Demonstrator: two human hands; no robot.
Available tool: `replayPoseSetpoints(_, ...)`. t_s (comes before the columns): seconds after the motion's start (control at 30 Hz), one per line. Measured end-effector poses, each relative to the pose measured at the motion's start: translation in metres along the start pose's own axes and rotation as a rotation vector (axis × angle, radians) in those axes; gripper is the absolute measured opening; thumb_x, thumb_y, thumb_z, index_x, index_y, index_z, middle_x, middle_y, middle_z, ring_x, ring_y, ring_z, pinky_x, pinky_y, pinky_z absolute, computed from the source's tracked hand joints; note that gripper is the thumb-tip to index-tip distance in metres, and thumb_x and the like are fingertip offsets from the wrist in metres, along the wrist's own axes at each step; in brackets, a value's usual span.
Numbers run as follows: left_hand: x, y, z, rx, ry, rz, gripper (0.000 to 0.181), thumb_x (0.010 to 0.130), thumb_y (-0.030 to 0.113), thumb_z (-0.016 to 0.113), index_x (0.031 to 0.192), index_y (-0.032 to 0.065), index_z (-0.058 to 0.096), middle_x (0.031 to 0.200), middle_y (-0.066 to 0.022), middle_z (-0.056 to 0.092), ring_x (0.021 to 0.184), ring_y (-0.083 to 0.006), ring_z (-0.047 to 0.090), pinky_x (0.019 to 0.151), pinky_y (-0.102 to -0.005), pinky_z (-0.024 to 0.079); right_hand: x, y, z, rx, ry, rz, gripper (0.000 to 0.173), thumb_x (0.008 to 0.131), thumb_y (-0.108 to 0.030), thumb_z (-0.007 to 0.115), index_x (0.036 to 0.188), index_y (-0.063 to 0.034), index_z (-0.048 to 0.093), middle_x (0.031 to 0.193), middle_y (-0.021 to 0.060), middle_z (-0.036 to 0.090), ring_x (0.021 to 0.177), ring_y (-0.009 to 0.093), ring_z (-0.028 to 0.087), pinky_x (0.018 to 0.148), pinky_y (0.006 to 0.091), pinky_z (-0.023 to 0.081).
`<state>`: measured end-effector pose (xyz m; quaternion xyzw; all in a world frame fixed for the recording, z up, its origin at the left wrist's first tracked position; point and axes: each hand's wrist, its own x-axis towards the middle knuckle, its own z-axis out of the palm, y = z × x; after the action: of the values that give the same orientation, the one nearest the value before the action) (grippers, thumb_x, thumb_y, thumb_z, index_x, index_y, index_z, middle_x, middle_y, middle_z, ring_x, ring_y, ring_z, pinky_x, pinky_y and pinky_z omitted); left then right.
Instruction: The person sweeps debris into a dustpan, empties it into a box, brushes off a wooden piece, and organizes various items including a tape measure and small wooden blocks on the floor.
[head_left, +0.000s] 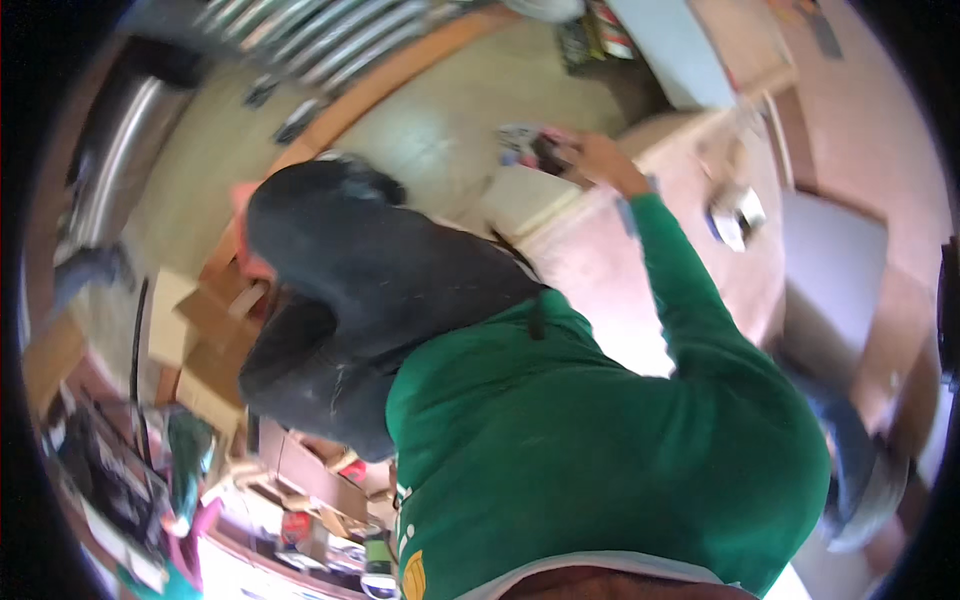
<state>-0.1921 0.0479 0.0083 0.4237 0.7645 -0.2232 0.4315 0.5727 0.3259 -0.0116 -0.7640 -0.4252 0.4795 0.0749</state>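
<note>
My right hand (609, 163), at the end of a green sleeve, reaches forward at the upper centre right. Its fingers meet a blurred cluster of pink, dark and grey things (531, 147); whether they grip any of it cannot be told. Just below the hand is the corner of a pale box-like piece (531, 196), beside a large pinkish board surface (592, 262). My left hand is out of view. Dark trousers and the green shirt fill the middle of the view.
Open cardboard boxes (214, 345) stand at the left, near a long shiny cylinder (124, 150). Metal bars or tubes (330, 41) lie at the upper left. A small white and dark object (731, 221) rests on the board surface. At the right is a grey panel (832, 262); another person's green sleeve (187, 450) shows lower left.
</note>
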Motion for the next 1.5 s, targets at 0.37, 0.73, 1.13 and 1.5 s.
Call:
replayPoseSetpoints(0.37,-0.033,0.017,0.015,-0.230,0.027,-0.175,0.054,0.085,0.047,0.074,0.111,0.0001,0.070,0.109,-0.0253,0.072,0.106,-0.0408,0.068,0.093,-0.0483,0.052,0.026,-0.025,0.020,-0.307,-0.020,-0.350,0.033,0.094,-0.029,0.063,0.106,0.0010,0.069,0.101,0.0257,0.070,0.098,0.044,0.068,0.086,0.0452,0.053)
replayPoseSetpoints(0.73,-0.079,0.077,-0.015,-0.646,0.684,-0.050,0.041,0.091,0.031,0.074,0.119,0.0031,0.064,0.111,-0.0206,0.069,0.101,-0.0374,0.067,0.088,-0.0467,0.053,0.078,-0.226,0.034,-0.432,0.073,-0.655,0.032,0.098,-0.020,0.067,0.118,0.0049,0.066,0.100,0.0223,0.073,0.095,0.030,0.071,0.084,0.0407,0.054)
replayPoseSetpoints(1.13,-0.064,0.103,-0.105,-0.633,1.169,0.129,0.035,0.092,0.017,0.072,0.122,0.0032,0.061,0.108,-0.0191,0.064,0.099,-0.0408,0.064,0.082,-0.0474,0.052,0.013,-0.339,0.103,-0.617,0.041,-0.832,0.036,0.100,-0.003,0.050,0.135,0.0046,0.059,0.128,0.0250,0.065,0.122,0.038,0.062,0.103,0.0389,0.046)
replayPoseSetpoints(1.5,-0.035,0.116,-0.093,-0.665,1.111,0.150,0.038,0.091,0.021,0.072,0.125,0.0078,0.063,0.120,-0.0189,0.062,0.107,-0.0419,0.063,0.088,-0.0481,0.054,0.045,-0.322,0.093,-0.506,0.015,-0.910,0.026,0.100,-0.008,0.050,0.118,0.0062,0.063,0.104,0.0277,0.069,0.101,0.036,0.070,0.090,0.0393,0.051)
